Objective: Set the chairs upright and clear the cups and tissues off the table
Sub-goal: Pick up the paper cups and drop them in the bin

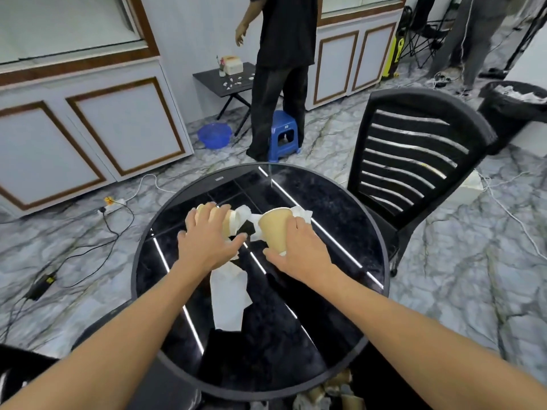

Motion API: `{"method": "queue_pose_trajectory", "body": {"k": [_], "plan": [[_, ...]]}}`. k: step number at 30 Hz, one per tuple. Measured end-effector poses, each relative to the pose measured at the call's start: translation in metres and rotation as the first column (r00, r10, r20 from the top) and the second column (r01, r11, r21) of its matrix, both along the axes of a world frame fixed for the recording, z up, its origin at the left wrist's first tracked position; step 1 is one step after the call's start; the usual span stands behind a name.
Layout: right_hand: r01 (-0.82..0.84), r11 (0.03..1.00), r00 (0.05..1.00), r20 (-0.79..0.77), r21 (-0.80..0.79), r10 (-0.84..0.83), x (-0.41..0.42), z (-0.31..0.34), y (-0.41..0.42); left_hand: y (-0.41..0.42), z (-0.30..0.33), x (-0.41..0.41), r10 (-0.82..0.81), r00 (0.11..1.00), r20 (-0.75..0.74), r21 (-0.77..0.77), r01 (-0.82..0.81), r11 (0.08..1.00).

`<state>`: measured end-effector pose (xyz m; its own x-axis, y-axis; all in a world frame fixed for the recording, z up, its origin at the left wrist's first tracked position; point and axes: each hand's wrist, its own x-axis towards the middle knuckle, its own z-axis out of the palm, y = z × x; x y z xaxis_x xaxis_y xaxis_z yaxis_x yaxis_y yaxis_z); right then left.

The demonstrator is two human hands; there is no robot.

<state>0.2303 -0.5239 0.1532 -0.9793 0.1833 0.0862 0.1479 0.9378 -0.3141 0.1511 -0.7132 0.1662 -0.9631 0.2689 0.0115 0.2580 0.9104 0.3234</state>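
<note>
On the round black glass table [340, 291] two tan paper cups lie among white tissues. My left hand [207, 238] is wrapped over the left cup [229, 221], which lies on its side. My right hand [299, 250] grips the right cup [275, 229], tilted with its mouth toward the far side. A long white tissue [229, 297] lies under and below my left hand, and more crumpled tissue [302, 214] sits behind the cups. A black slatted chair [414, 149] stands upright at the table's right. Part of another black chair [17, 371] shows at the lower left.
A person in black stands beyond the table beside a blue stool [282, 136] and a blue basin [214, 135]. A small black side table [228, 79] is behind. A lined black bin [515, 110] stands at the right. Cables and a power strip [112, 205] lie on the floor at the left.
</note>
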Motion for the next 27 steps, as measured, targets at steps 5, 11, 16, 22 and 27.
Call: {"method": "queue_pose_trajectory", "body": {"k": [5,11,16,22,27], "plan": [[0.044,0.998,0.999,-0.005,0.041,-0.044,-0.006,-0.008,-0.006,0.0,-0.02,-0.023,-0.017,0.999,0.042,-0.032,0.018,0.999],[0.062,0.998,0.998,-0.024,-0.008,-0.062,-0.009,-0.017,-0.004,0.005,-0.035,-0.026,0.011,0.999,-0.04,0.042,-0.01,0.999],[0.089,0.994,0.996,-0.025,-0.071,-0.091,-0.008,-0.017,-0.005,0.003,-0.032,-0.021,0.038,0.99,-0.138,0.12,-0.021,0.993],[0.102,0.988,0.993,-0.039,-0.114,-0.107,0.011,-0.008,-0.004,-0.006,-0.015,0.001,-0.003,0.973,-0.231,0.187,0.047,0.981],[0.156,0.973,0.985,-0.05,-0.172,-0.167,0.053,0.008,0.002,-0.002,-0.004,0.046,-0.086,0.966,-0.243,0.235,0.144,0.961]]}}
